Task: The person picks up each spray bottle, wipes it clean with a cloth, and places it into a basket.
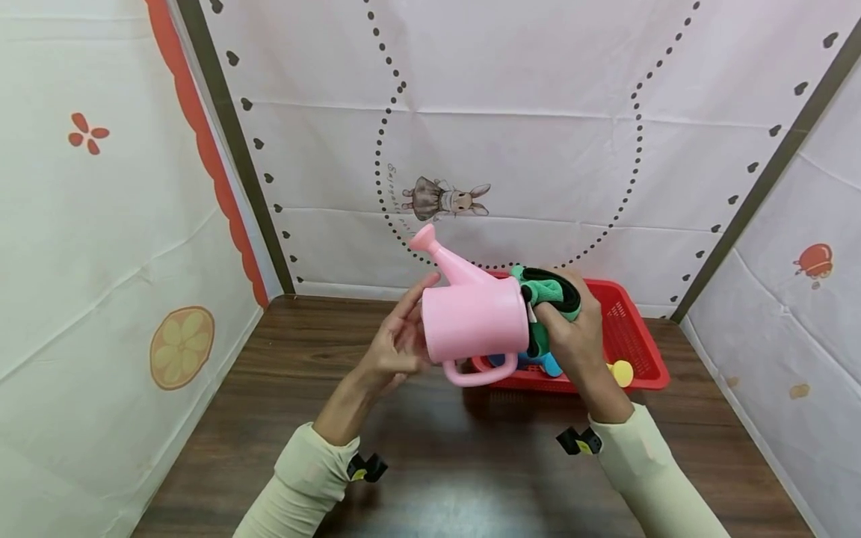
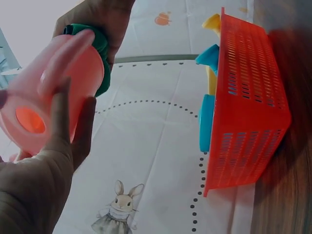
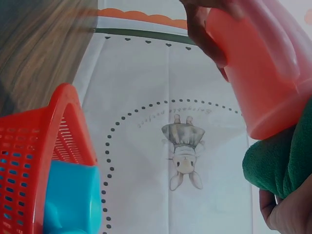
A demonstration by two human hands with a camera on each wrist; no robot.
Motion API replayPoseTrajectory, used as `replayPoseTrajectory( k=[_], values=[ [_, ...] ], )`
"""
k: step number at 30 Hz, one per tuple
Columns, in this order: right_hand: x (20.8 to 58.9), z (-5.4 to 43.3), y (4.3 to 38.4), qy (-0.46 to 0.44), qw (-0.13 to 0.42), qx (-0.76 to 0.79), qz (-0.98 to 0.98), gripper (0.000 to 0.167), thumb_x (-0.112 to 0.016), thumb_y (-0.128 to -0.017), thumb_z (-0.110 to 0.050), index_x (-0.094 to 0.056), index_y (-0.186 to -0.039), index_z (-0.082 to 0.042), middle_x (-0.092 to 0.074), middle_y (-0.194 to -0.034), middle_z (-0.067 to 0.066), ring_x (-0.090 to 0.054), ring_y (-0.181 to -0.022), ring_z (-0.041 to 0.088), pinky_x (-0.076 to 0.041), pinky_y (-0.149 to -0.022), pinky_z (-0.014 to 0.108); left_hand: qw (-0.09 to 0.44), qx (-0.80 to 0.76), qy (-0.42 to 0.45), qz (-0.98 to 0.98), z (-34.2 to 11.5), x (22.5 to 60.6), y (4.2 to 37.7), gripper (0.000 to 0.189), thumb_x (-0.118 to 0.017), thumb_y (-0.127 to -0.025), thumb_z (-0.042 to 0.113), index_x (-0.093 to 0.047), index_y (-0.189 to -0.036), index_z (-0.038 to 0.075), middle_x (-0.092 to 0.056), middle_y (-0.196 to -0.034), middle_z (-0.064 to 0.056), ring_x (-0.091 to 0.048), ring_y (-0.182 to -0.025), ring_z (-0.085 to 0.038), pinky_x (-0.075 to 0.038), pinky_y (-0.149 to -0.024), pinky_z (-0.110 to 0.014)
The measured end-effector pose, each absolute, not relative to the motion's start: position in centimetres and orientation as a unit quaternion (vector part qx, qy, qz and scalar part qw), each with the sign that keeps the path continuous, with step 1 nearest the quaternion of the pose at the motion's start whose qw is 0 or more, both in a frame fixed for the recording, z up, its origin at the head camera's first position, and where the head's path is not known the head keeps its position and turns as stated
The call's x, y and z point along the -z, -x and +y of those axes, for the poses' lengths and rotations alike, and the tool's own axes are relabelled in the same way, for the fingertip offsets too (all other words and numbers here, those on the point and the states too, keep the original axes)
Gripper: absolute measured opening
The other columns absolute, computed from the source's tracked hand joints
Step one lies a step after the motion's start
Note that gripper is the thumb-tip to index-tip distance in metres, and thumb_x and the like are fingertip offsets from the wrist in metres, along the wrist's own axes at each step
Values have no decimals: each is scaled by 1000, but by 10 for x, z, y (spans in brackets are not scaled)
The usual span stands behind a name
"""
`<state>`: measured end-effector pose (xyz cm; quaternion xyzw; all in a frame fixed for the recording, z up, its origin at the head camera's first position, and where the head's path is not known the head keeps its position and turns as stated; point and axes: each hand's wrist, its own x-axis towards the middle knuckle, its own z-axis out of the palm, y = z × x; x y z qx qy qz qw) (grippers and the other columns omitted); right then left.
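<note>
A pink toy watering can (image 1: 477,321) is held on its side above the table, spout up to the left and handle underneath. My left hand (image 1: 393,344) grips its open end, fingers along the wall beside the handle in the left wrist view. My right hand (image 1: 581,329) holds a bunched green cloth (image 3: 275,163) with black parts, pressed against the can's flat base. The round opening (image 2: 30,120) of the can faces the left wrist camera.
Behind and right of the can, a red perforated basket (image 1: 635,336) stands on the dark wooden table (image 1: 430,463). Blue pieces (image 3: 73,195) and yellow pieces (image 1: 622,372) lie in it. Printed white sheets (image 1: 511,67) enclose the back and sides.
</note>
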<state>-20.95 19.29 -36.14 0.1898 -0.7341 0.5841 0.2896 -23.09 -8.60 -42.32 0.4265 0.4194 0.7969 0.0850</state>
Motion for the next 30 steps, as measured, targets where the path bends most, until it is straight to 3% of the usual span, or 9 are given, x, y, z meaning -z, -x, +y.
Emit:
replayPoseTrajectory(
  k=[4,8,12,16,19,24,26,30],
  values=[
    [362,195,211,-182,284,-588,-735,39,-64,-95,0,-71,-132,5,-71,-117,-15,-67,-103,12,-62,-81,16,75,-779,-446,434,-85,423,232,123,-72,-77,-28,-26,-180,20,-53,-157,2,-60,-123,-16,-65,-80,-24],
    [366,195,211,-168,276,-590,-740,39,-64,-96,-3,-73,-133,3,-71,-116,-17,-68,-102,10,-63,-81,16,56,-781,-427,453,-85,422,230,124,-96,-77,-14,-33,-177,21,-56,-158,1,-63,-132,-17,-69,-96,-34],
    [373,194,211,-150,260,-584,-754,40,-64,-96,-4,-72,-135,-1,-73,-119,-10,-67,-102,11,-62,-80,17,21,-782,-404,473,-83,421,230,120,-105,-72,-1,-42,-172,20,-60,-155,0,-65,-130,-18,-69,-98,-35],
    [381,194,208,-140,240,-569,-774,39,-64,-97,-5,-71,-134,-2,-72,-121,7,-65,-102,14,-60,-81,17,-10,-793,-376,478,-81,421,233,117,-107,-71,4,-47,-170,19,-66,-148,-1,-67,-125,-19,-68,-98,-33],
    [387,193,204,-135,230,-560,-784,39,-64,-96,-6,-72,-134,-3,-71,-121,12,-64,-103,17,-60,-81,18,-22,-799,-352,486,-81,421,235,119,-107,-71,7,-45,-171,15,-68,-148,-1,-66,-127,-18,-67,-99,-31],
    [392,195,198,-135,222,-554,-791,40,-66,-92,-5,-73,-132,-4,-69,-118,0,-63,-102,19,-61,-79,22,-26,-794,-318,518,-84,424,235,106,-106,-71,6,-51,-162,11,-69,-145,1,-66,-125,-16,-65,-98,-29],
    [391,196,196,-144,228,-557,-785,42,-66,-90,-3,-73,-131,-3,-69,-117,-5,-64,-103,18,-61,-81,22,-30,-789,-311,528,-84,424,235,101,-104,-71,1,-53,-158,12,-70,-142,1,-69,-118,-16,-67,-93,-30],
    [383,198,191,-179,263,-563,-763,46,-69,-87,4,-72,-133,1,-69,-121,-8,-65,-108,16,-61,-86,20,-46,-782,-306,541,-83,423,235,105,-98,-69,-11,-49,-160,3,-68,-141,1,-76,-106,-19,-71,-86,-33]
  ],
)
